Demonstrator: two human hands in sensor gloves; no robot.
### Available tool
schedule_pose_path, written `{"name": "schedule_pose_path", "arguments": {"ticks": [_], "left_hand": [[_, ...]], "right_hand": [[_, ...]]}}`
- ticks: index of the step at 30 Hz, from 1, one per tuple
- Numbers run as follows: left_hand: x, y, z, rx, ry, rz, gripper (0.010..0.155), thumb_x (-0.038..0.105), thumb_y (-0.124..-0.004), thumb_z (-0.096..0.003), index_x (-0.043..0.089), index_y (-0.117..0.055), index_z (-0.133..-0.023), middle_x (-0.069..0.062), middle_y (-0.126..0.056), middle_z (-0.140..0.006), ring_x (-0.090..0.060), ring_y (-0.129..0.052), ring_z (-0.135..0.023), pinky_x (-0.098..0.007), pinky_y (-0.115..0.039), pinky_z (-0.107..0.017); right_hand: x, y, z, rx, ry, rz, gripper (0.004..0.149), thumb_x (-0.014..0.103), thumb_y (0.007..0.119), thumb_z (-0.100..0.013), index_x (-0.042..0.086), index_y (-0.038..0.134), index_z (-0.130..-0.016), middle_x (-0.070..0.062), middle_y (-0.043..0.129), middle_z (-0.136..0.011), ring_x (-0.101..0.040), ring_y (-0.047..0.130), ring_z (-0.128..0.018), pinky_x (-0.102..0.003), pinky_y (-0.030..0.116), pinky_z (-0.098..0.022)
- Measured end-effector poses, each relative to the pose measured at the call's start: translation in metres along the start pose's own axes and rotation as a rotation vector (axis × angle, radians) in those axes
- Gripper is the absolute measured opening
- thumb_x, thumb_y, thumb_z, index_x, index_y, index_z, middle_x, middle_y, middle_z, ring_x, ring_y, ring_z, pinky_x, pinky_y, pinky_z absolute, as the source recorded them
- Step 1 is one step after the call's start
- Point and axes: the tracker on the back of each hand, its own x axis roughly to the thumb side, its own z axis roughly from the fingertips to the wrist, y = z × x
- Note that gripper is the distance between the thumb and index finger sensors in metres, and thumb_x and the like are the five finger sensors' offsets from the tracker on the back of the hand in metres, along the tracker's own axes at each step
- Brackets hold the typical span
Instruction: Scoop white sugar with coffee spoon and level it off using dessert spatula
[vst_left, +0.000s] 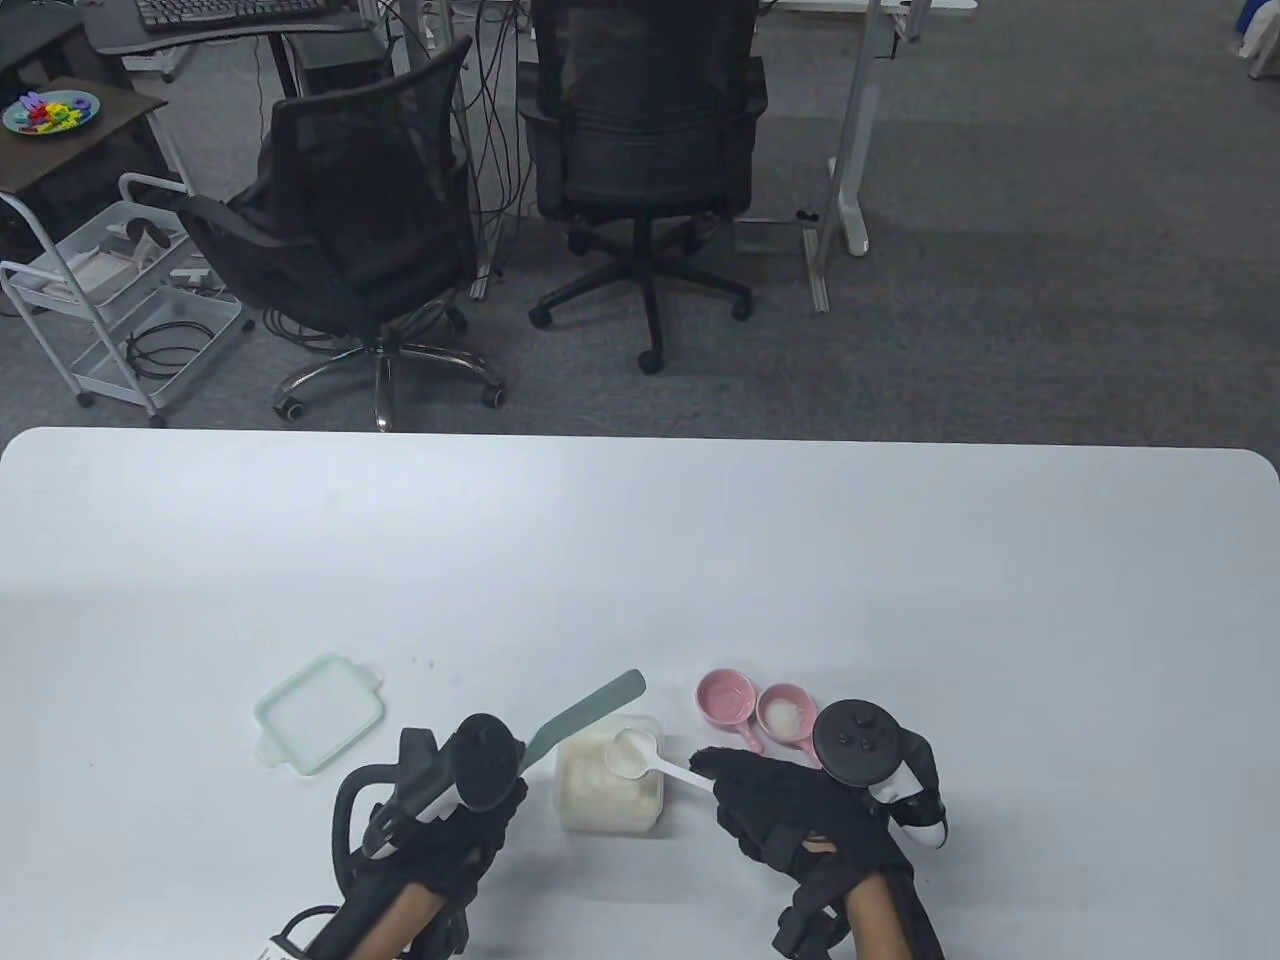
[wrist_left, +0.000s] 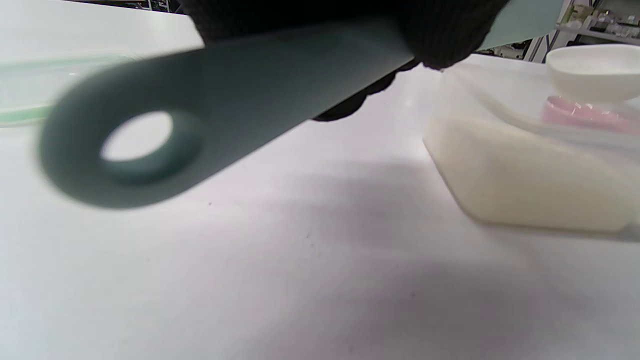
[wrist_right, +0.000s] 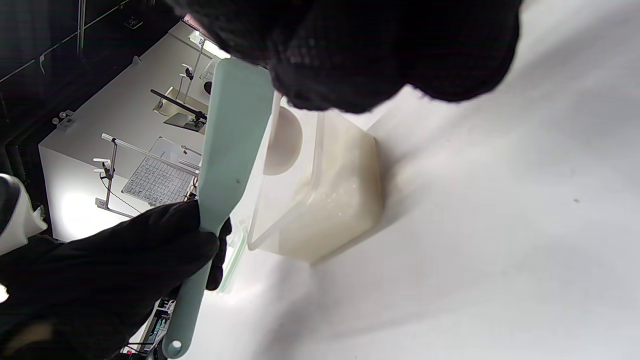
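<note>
Right hand pinches the coffee spoon handle, bowl full of white sugar and parked over the open sugar tub so spill drops back in. Left hand is curled round the dessert spatula, blade pointing to 1 o'clock past the tub's far-left corner, staged to sweep. Lid sits clear at 10 o'clock; two pink dishes at 2 o'clock, likely for the levelled dose.
</note>
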Motion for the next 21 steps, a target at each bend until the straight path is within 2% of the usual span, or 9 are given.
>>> {"name": "schedule_pose_path", "arguments": {"ticks": [1, 2, 3, 4, 14, 21], "left_hand": [[0.001, -0.003, -0.001, -0.089, 0.014, -0.056, 0.053, 0.047, -0.081, -0.0590, 0.030, -0.079, -0.109, 0.001, -0.091, -0.097, -0.022, -0.107, -0.073, -0.039, -0.092, -0.055], [-0.001, -0.004, -0.002, -0.116, -0.004, -0.075, 0.052, 0.046, -0.079, -0.0607, 0.030, -0.077, -0.111, 0.003, -0.087, -0.100, -0.019, -0.106, -0.077, -0.036, -0.092, -0.058], [-0.001, -0.004, -0.002, -0.076, 0.010, -0.044, 0.051, 0.044, -0.081, -0.0594, 0.029, -0.080, -0.109, 0.002, -0.089, -0.098, -0.020, -0.106, -0.075, -0.036, -0.093, -0.056], [0.000, -0.004, -0.002, -0.080, 0.019, -0.055, 0.052, 0.045, -0.079, -0.0612, 0.030, -0.077, -0.111, 0.003, -0.087, -0.101, -0.020, -0.105, -0.078, -0.037, -0.091, -0.059], [-0.003, -0.002, -0.002, -0.069, 0.018, -0.033, 0.052, 0.046, -0.079, -0.0612, 0.030, -0.077, -0.111, 0.003, -0.087, -0.100, -0.019, -0.105, -0.078, -0.037, -0.091, -0.058], [-0.018, 0.004, -0.006, -0.007, 0.101, -0.012, 0.053, 0.046, -0.079, -0.0612, 0.029, -0.076, -0.111, 0.003, -0.087, -0.100, -0.020, -0.105, -0.077, -0.037, -0.092, -0.058]], "right_hand": [[0.000, 0.000, 0.000, 0.001, -0.001, 0.001, 0.048, 0.027, 0.068, -0.065, 0.012, 0.064, -0.111, -0.006, 0.093, -0.068, -0.014, 0.094, -0.043, -0.045, 0.085, -0.047], [0.000, 0.000, 0.000, 0.002, 0.001, 0.003, 0.049, 0.027, 0.068, -0.065, 0.012, 0.064, -0.111, -0.006, 0.093, -0.068, -0.014, 0.094, -0.043, -0.045, 0.085, -0.047], [0.000, 0.000, 0.000, 0.002, 0.003, 0.004, 0.048, 0.027, 0.068, -0.065, 0.012, 0.064, -0.111, -0.006, 0.093, -0.068, -0.014, 0.094, -0.043, -0.045, 0.085, -0.047], [0.000, 0.000, 0.000, 0.002, 0.006, 0.007, 0.048, 0.027, 0.068, -0.065, 0.012, 0.064, -0.111, -0.007, 0.093, -0.068, -0.014, 0.094, -0.043, -0.045, 0.085, -0.047], [0.000, 0.001, 0.000, 0.003, 0.011, 0.009, 0.048, 0.027, 0.068, -0.065, 0.012, 0.064, -0.111, -0.006, 0.093, -0.068, -0.014, 0.094, -0.043, -0.045, 0.085, -0.047], [0.000, 0.001, 0.000, 0.002, 0.005, 0.006, 0.048, 0.028, 0.068, -0.065, 0.012, 0.064, -0.111, -0.006, 0.093, -0.068, -0.014, 0.094, -0.043, -0.045, 0.085, -0.047]]}}
